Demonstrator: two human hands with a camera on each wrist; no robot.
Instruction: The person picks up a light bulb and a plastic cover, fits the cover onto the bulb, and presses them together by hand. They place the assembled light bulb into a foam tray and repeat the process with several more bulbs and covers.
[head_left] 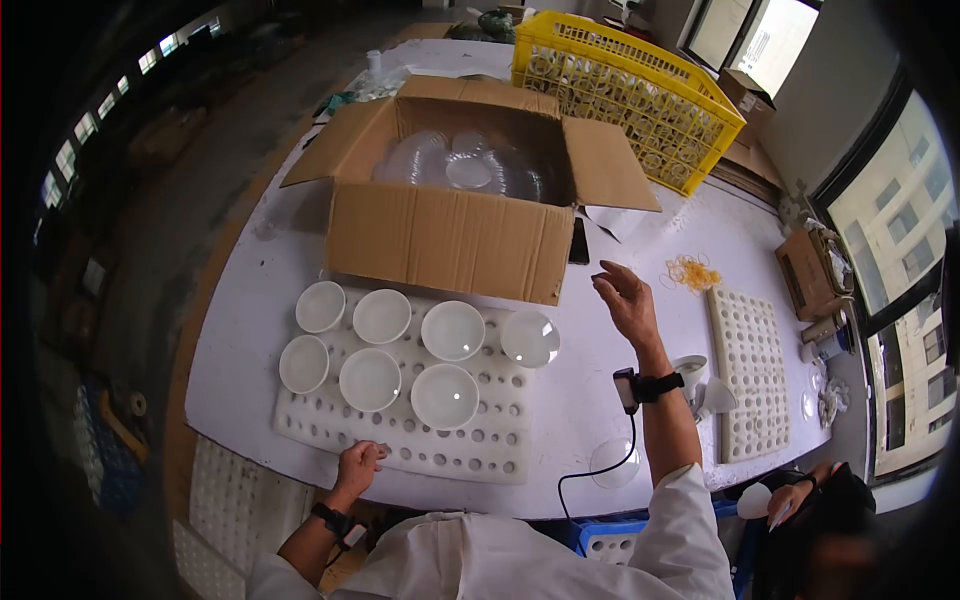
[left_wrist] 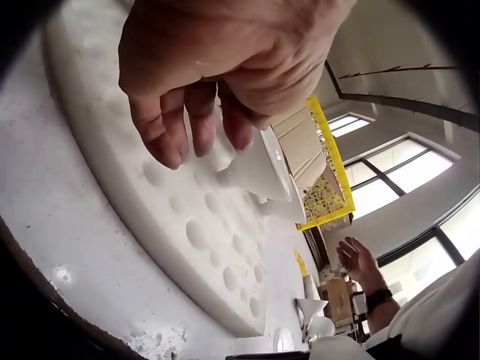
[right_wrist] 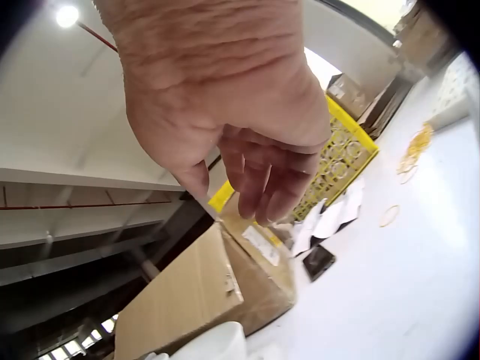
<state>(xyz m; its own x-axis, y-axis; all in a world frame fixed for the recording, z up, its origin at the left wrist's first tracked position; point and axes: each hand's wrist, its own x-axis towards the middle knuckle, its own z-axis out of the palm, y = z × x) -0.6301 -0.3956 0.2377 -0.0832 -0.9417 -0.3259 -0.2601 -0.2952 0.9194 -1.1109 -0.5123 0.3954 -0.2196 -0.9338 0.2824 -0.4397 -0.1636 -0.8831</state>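
Several white bowls (head_left: 371,380) sit in two rows on a white foam board (head_left: 490,472) full of round holes. Glossy highlights show on the bowls toward the right, such as the far-right bowl (head_left: 530,340). At the board's front edge is my left hand (head_left: 360,468), fingers loosely bent and holding nothing; the left wrist view has a bowl (left_wrist: 259,169) just beyond its fingertips. My right hand (head_left: 630,305) hovers over the table to the right of the cardboard carton (head_left: 450,240), its fingers relaxed around nothing. Clear plastic domes (head_left: 468,172) fill part of the carton.
Behind the carton stands a yellow crate (head_left: 640,100) packed with round pieces. A dark phone (head_left: 579,242), yellow rubber bands (head_left: 692,272), a second foam board (head_left: 750,375) and white cone-shaped pieces (head_left: 715,395) lie rightward. A clear dome (head_left: 614,463) is near the front edge; another person's hand (head_left: 790,500) shows lower right.
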